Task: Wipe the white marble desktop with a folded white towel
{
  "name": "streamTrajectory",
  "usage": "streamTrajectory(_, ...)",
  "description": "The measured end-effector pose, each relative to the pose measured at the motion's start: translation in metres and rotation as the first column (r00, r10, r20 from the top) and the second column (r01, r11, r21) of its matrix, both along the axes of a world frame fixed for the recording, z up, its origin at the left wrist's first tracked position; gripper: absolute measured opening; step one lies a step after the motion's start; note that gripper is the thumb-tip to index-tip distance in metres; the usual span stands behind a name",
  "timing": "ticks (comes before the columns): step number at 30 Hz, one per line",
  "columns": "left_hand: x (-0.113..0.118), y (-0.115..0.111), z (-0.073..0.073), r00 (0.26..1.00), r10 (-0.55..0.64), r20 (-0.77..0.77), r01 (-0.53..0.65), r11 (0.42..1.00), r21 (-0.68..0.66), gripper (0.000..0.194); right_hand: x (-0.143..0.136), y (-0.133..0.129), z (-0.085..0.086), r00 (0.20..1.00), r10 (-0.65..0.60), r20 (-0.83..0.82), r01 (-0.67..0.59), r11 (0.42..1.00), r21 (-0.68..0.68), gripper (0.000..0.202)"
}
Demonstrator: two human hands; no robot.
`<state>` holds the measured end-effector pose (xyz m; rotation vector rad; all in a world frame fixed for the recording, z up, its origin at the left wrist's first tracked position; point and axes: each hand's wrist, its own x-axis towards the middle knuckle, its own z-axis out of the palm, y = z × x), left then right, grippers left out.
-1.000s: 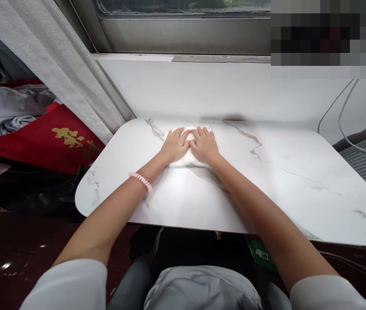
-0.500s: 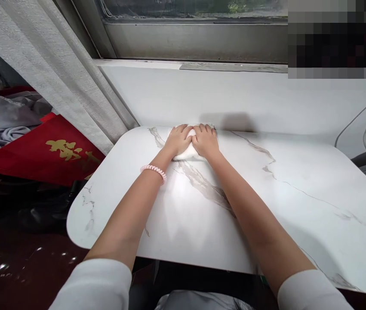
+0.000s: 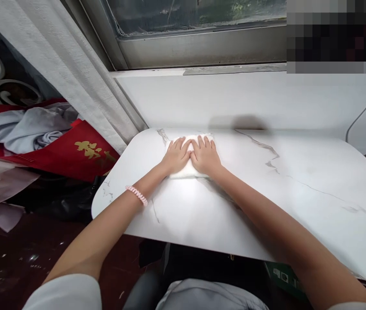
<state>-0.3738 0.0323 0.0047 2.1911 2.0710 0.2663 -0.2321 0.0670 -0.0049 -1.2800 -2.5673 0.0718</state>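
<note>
The rectangular folded cloth [image 3: 187, 170] is plain white. Beneath it, the smooth-topped desk [image 3: 315, 168] is white with a marble pattern: a grey-brown streak by the far left corner, a few fine grey marks by the left edge, and a brownish vein right of the middle of the far edge, thinning into a faint line toward the right edge. The coiled plastic wristband [image 3: 136, 195] is pale pink, the short fabric sleeve [image 3: 68, 292] white. Beyond the left edge, a red fabric bag [image 3: 56, 161] bears gold lettering and bluish-grey bunched cloth [image 3: 29, 125] shows inside it. The long draped curtain [image 3: 69, 51] is off-white.
</note>
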Motion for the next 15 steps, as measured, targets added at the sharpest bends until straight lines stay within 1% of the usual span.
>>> streamTrajectory(3,0.001,-0.04,0.0,1.0,-0.018,-0.012,0.018,1.0,0.007,0.053,0.003,-0.04,0.0,1.0,0.002,-0.023,-0.002,1.0,0.0,0.056)
streamTrajectory(5,0.001,-0.07,0.0,1.0,-0.013,-0.013,0.013,1.0,0.013,0.054,0.005,-0.067,-0.001,0.999,0.032,-0.029,-0.032,0.999,-0.002,0.057)
streamTrajectory(9,0.002,-0.132,-0.003,1.0,-0.013,-0.004,0.013,0.998,0.064,0.053,0.013,-0.118,0.0,0.987,0.155,-0.028,-0.156,0.988,-0.004,0.06)
streamTrajectory(11,0.004,-0.16,-0.004,1.0,-0.014,0.004,0.014,0.997,0.078,0.053,0.018,-0.139,0.001,0.977,0.212,-0.033,-0.212,0.977,-0.008,0.06)
streamTrajectory(13,0.005,-0.181,-0.004,1.0,-0.001,0.013,0.0,0.997,0.077,0.054,0.02,-0.155,0.002,0.967,0.249,-0.046,-0.25,0.968,-0.013,0.06)
streamTrajectory(15,0.004,-0.192,-0.004,0.999,0.029,0.018,-0.031,0.997,0.065,0.054,0.018,-0.162,0.002,0.962,0.266,-0.064,-0.268,0.963,-0.02,0.06)
